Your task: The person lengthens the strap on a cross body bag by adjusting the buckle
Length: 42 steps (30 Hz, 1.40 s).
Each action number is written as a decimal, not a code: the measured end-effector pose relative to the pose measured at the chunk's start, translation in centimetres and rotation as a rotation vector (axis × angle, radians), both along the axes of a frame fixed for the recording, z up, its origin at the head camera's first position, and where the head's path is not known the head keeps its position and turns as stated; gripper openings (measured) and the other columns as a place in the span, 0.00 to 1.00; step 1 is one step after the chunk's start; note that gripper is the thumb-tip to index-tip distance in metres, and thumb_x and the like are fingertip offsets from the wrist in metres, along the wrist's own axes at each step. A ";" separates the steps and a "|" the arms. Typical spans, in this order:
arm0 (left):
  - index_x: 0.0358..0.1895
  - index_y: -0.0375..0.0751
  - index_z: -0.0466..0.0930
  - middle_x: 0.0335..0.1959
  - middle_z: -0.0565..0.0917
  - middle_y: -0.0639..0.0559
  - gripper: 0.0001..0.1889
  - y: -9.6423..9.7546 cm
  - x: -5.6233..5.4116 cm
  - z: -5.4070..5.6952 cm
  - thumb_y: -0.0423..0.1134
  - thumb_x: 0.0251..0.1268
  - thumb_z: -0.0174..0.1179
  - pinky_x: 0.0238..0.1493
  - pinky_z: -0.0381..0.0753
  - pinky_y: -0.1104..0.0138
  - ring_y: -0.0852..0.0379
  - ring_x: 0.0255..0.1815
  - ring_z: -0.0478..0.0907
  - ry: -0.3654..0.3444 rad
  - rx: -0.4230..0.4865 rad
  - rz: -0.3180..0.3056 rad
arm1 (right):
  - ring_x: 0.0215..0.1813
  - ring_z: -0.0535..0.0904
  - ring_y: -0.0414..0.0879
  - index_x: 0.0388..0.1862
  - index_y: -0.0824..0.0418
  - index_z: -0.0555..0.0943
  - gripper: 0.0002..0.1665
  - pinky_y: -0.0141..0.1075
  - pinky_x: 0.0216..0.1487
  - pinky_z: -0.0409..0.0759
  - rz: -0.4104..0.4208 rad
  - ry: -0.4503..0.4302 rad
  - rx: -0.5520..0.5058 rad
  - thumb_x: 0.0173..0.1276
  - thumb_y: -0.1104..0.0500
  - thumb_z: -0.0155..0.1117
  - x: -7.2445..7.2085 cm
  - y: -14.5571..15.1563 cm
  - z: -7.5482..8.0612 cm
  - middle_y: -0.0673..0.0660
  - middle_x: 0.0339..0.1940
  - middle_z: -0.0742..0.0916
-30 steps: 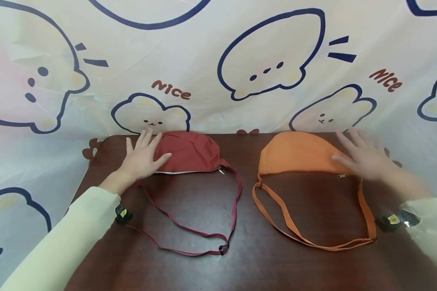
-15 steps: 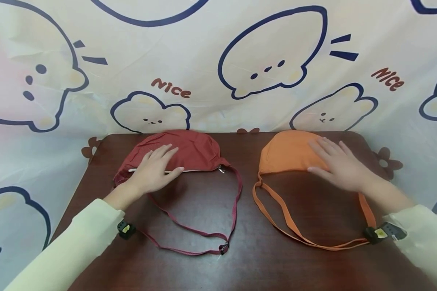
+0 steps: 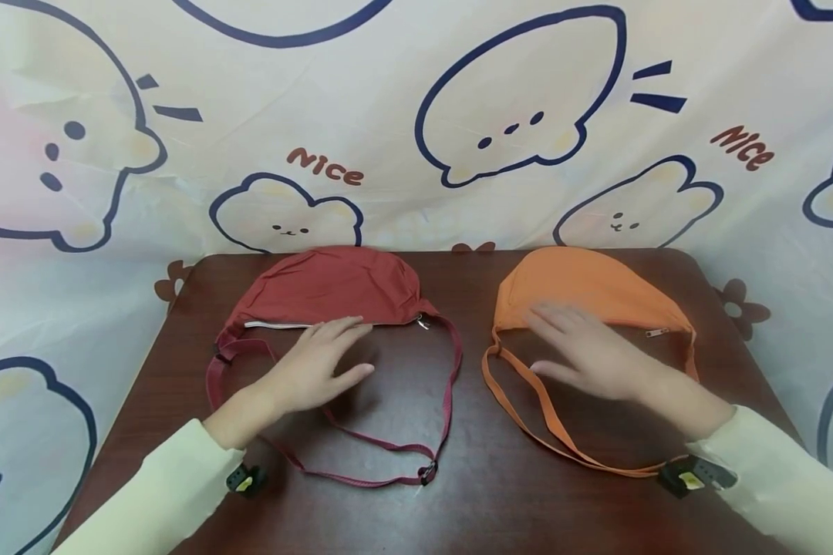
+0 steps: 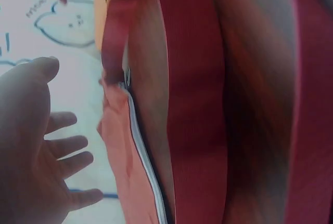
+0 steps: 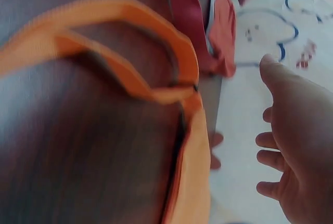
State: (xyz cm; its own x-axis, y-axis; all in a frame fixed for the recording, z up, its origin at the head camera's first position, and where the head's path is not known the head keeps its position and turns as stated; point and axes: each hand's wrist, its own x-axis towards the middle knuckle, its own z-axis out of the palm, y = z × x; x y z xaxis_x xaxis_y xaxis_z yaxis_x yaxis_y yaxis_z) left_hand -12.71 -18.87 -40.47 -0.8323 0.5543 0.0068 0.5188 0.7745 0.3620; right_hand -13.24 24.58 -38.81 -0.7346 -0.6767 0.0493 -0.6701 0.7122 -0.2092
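While the red bag (image 3: 336, 285) and the orange bag (image 3: 569, 281) lie apart on the bench (image 3: 486, 509), ungripped, the head view suggests both are fully laid out, nothing plainly left undone; the left hand (image 3: 319, 366) is spread, the right hand (image 3: 590, 351) blurred. The left wrist view reveals a gap between hand and bag, unclear from above; the right wrist view shows that hand spread too, clear of its bag

The bags (image 3: 336, 285) look matt cloth, the table (image 3: 500, 509) glossy.
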 end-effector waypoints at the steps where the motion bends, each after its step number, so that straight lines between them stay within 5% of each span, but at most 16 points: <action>1: 0.74 0.40 0.69 0.75 0.68 0.39 0.35 0.2 0.4 0.0 0.56 0.72 0.62 0.72 0.57 0.38 0.41 0.76 0.62 0.002 0.008 -0.018 | 0.78 0.61 0.63 0.78 0.63 0.66 0.44 0.64 0.74 0.57 0.014 -0.013 0.000 0.72 0.41 0.65 0.2 -0.5 -0.1 0.66 0.76 0.70; 16: 0.73 0.38 0.70 0.72 0.71 0.39 0.36 2.6 4.6 -1.7 0.56 0.68 0.65 0.72 0.56 0.36 0.41 0.76 0.64 -0.031 0.077 -0.175 | 0.79 0.62 0.59 0.77 0.62 0.68 0.41 0.58 0.74 0.61 0.267 -0.057 -0.065 0.73 0.41 0.64 4.0 -6.3 -2.2 0.63 0.76 0.71; 30: 0.75 0.41 0.67 0.73 0.70 0.46 0.47 3.4 6.5 -3.2 0.65 0.58 0.70 0.75 0.52 0.39 0.50 0.75 0.64 -0.073 0.018 -0.243 | 0.75 0.68 0.55 0.73 0.66 0.72 0.40 0.55 0.74 0.63 0.397 -0.008 -0.086 0.71 0.42 0.67 5.6 -9.4 -4.4 0.62 0.71 0.77; 42: 0.72 0.45 0.72 0.64 0.79 0.55 0.35 3.8 7.3 -3.2 0.51 0.64 0.69 0.66 0.73 0.53 0.58 0.66 0.75 -0.183 0.010 -0.280 | 0.66 0.75 0.50 0.56 0.58 0.84 0.24 0.54 0.74 0.63 0.466 0.073 -0.087 0.67 0.47 0.73 5.3 -10.3 -5.5 0.53 0.55 0.84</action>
